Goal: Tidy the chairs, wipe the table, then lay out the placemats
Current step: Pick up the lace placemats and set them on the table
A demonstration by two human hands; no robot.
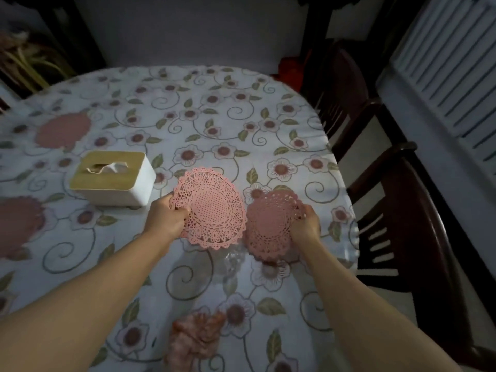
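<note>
Over the flowered tablecloth [214, 116] I hold two pink lace placemats. My left hand [166, 217] grips the left edge of the larger placemat [212, 208], which is lifted and tilted. My right hand [306, 226] pinches the right edge of the smaller placemat [271, 224], held low over the table. Two more pink placemats lie flat on the cloth, one at the far left [64, 130] and one at the near left [18, 226]. A crumpled pinkish cloth [196, 336] lies on the table near me.
A white tissue box [112, 178] with a wooden lid stands left of my left hand. Two dark wooden chairs [418, 237] stand along the table's right side. A louvred white door [442, 63] is at the far right.
</note>
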